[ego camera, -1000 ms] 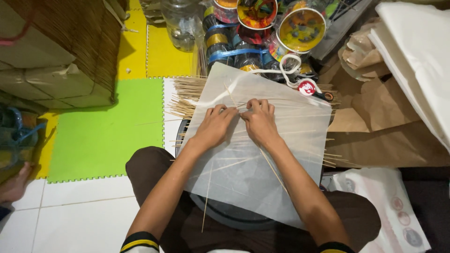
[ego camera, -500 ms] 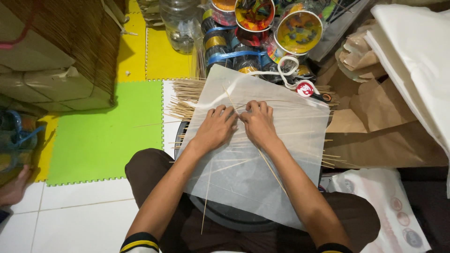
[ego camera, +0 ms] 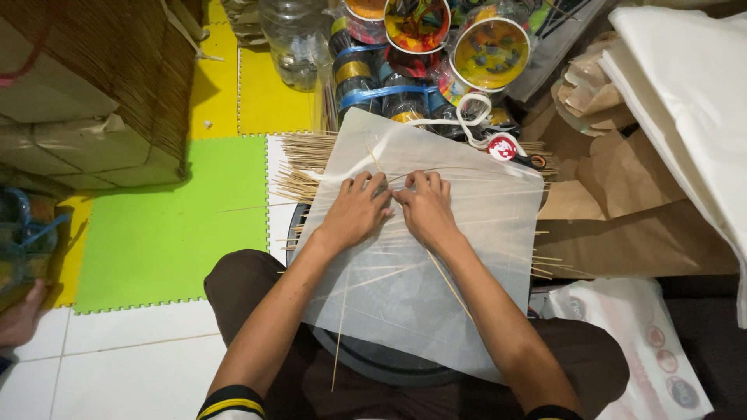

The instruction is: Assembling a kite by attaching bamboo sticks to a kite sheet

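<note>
Both hands, left hand (ego camera: 354,214) and right hand (ego camera: 424,210), press flat with spread fingers on the thin translucent white paper sheet (ego camera: 420,257), over thin straight bamboo sticks (ego camera: 299,167).

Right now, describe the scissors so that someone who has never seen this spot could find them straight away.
Start at the translucent white paper sheet under both hands. Go to its far right corner, just below the cluster of paint-smeared tubs. The scissors lie there on the thin bamboo sticks; their white looped handles and round red-and-white pivot set them apart.
</note>
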